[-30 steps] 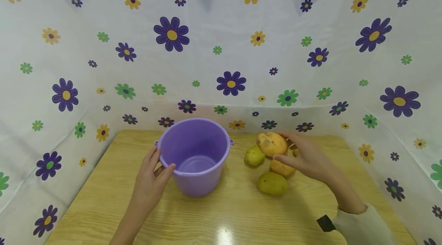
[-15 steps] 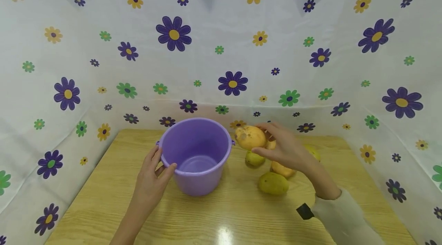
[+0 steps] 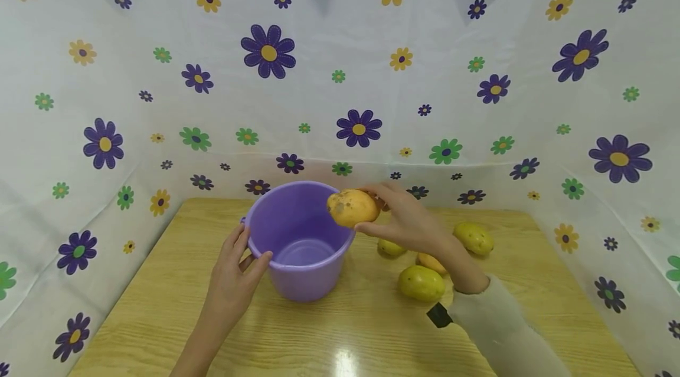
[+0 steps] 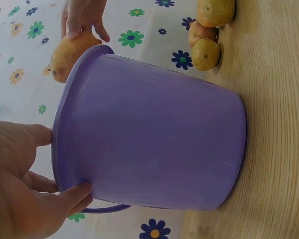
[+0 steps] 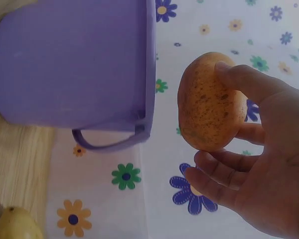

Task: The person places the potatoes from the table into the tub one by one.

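A purple bucket (image 3: 305, 279) stands upright on the wooden table. My left hand (image 3: 234, 276) grips its rim at the near left, thumb and fingers on either side of the edge. Held between the thumb and fingers of my right hand (image 3: 409, 220) is a yellow-orange mango (image 3: 350, 207) with brown specks. In the head view the mango overlaps the bucket's right rim. The right wrist view shows the mango (image 5: 209, 104) raised just beyond the bucket's mouth. Seen from outside, the bucket (image 4: 154, 129) hides its interior in the left wrist view.
Right of the bucket lie green-yellow mangoes, one near the front (image 3: 421, 284), one at the far right (image 3: 473, 238), and one partly hidden mango (image 3: 392, 248). An orange mango (image 3: 431, 262) sits among them. A white flowered cloth (image 3: 319, 94) walls the table's back and sides.
My right hand has carried the mango leftward from over the other fruit to the bucket's right rim. The left hand has stayed on the rim.
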Demonstrator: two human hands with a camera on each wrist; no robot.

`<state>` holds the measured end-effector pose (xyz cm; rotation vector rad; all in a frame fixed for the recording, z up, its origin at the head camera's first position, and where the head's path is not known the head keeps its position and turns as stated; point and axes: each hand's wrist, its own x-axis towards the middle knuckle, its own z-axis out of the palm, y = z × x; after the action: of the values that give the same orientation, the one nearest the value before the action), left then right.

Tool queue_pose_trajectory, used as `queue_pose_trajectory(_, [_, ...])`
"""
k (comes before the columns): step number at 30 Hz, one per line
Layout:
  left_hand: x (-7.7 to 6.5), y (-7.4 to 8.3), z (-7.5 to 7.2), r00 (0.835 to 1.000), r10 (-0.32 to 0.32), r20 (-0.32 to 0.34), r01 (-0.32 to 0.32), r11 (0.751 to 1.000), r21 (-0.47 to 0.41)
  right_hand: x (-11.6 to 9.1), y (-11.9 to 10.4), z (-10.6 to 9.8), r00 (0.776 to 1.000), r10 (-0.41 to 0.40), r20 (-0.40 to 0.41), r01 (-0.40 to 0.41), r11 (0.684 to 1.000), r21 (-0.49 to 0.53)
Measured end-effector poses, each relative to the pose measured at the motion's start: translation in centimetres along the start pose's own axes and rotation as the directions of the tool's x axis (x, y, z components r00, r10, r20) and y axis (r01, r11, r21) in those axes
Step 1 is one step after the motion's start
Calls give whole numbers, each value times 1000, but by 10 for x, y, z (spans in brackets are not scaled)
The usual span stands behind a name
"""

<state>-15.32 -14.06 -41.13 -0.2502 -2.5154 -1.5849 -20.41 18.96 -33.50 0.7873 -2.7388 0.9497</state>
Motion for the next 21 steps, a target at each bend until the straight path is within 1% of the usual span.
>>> queue_pose_trajectory(8, [1, -1, 0, 1000, -2, -1, 2, 1000, -14, 20, -15, 22, 997, -64, 32, 64, 998, -19])
queue_pose_trajectory(15, [0, 0, 0, 1000, 3, -10, -3, 1000, -25, 32, -30, 41, 995, -44, 88, 44, 999, -5])
queue_pose_trajectory(21, [1, -2, 1, 1000, -21, 1, 21, 999, -28, 42, -38, 54, 990, -89, 109, 93, 995, -33])
